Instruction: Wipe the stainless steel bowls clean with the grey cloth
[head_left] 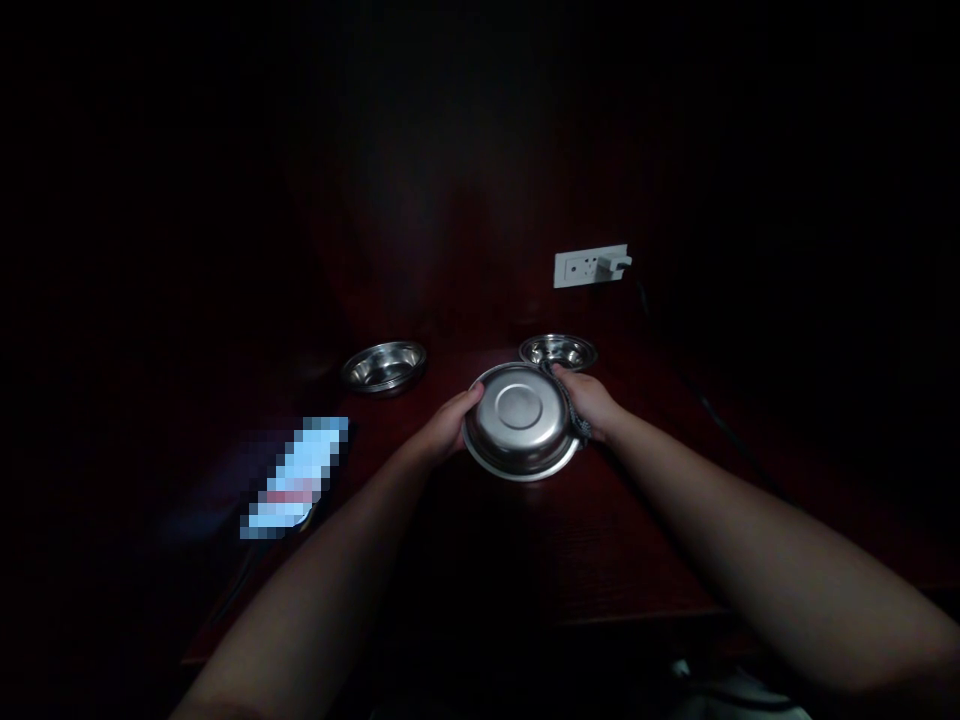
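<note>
A shiny metal bowl (520, 415) is held above the dark red table, its underside turned toward me. My left hand (451, 420) grips its left rim, thumb on the outer side. At the right rim my right hand (589, 402) is closed on a dark grey cloth (574, 412), which is pressed against the bowl. The fingers of both hands are partly hidden behind the bowl. Just beyond my right hand, another metal bowl (559, 352) rests with its hollow side up. Further left stands one or more stacked metal bowls (385, 367), also facing up.
A lit, blurred-out phone screen (296, 475) is at the left. On the back wall sits a white socket plate (577, 268) with a charger plug (615, 264) in it. A dark cable (712, 412) runs along the right. The table's front edge (637, 618) shows below my arms.
</note>
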